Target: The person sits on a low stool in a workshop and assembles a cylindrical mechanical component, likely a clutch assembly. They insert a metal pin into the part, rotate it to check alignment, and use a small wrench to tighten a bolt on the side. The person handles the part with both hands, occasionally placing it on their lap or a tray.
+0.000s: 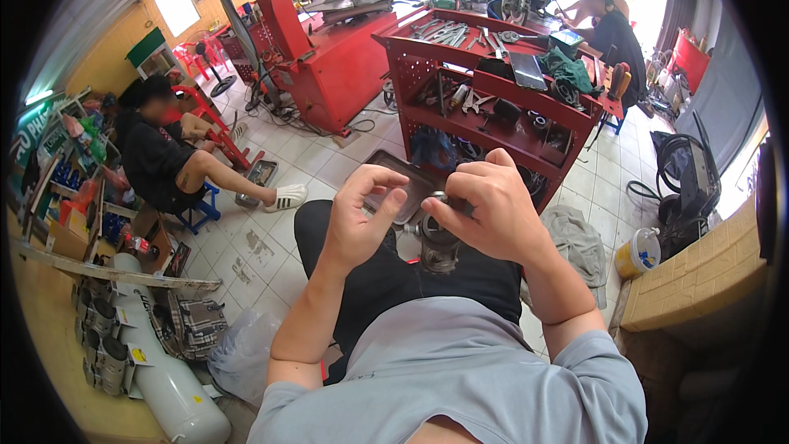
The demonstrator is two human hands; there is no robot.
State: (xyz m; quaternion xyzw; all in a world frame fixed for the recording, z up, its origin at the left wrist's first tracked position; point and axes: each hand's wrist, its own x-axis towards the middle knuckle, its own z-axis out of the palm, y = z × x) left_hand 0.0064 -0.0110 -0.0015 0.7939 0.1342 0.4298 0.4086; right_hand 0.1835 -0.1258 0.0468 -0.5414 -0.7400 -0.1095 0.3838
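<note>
In front of my lap is a dark grey metal machine part (439, 252) with a ring-shaped upper end; its exact kind is not clear. My right hand (497, 207) is closed around its top, thumb and fingers at the ring. To the left of the part, my left hand (362, 218) is raised with bent fingers. A gap shows between its thumb and fingertips, and nothing is visible in it. Beyond my knees, a shallow grey metal tray (408, 207) lies on the tiled floor, partly hidden behind my hands.
A red tool cart (485, 107) holding wrenches and a dark green cloth stands ahead. Left of it is a red lift (325, 86). One person (168, 148) sits at left; others work behind the cart. A white cylinder (168, 374) lies lower left, a bucket (637, 253) at right.
</note>
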